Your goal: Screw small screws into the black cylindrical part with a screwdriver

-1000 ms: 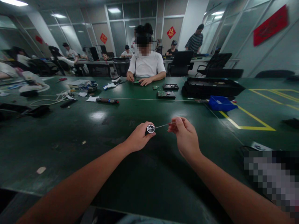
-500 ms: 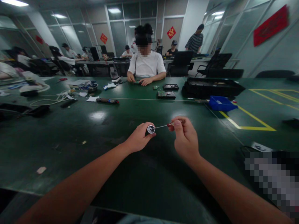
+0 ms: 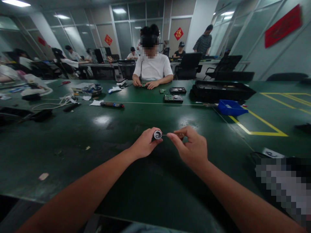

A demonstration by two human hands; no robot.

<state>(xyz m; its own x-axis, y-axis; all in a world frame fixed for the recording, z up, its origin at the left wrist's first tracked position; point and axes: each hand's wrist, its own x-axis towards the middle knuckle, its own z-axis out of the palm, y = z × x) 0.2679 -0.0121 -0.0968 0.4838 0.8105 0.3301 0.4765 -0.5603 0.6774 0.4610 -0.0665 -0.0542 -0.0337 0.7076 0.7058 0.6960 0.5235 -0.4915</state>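
Note:
My left hand [image 3: 146,142] is closed around a small dark cylinder [image 3: 157,135], whose round, silvery-white open end faces me and slightly right. In my right hand [image 3: 193,142] is a screwdriver [image 3: 179,135] with a reddish-brown handle, mostly covered by my fingers. Its thin metal shaft points left, and the tip reaches the cylinder's open end. Thumb and fingers of the right hand pinch the screwdriver near the front of its handle. Whether the tip touches a part inside the cylinder, I cannot tell. Both hands are above the green table [image 3: 109,174].
Opposite sits a person in a white shirt [image 3: 154,68], hands on a small part. Near them lie opened hard drives [image 3: 173,98]. A blue tray [image 3: 232,107] and a black case [image 3: 221,91] stand at right. A pen-like tool [image 3: 112,105] and white cable [image 3: 57,103] lie left.
My right hand has shifted its grip forward along the screwdriver, with the thumb now stretched toward the shaft. The screwdriver lies more level. My left hand and the cylinder stay nearly in place.

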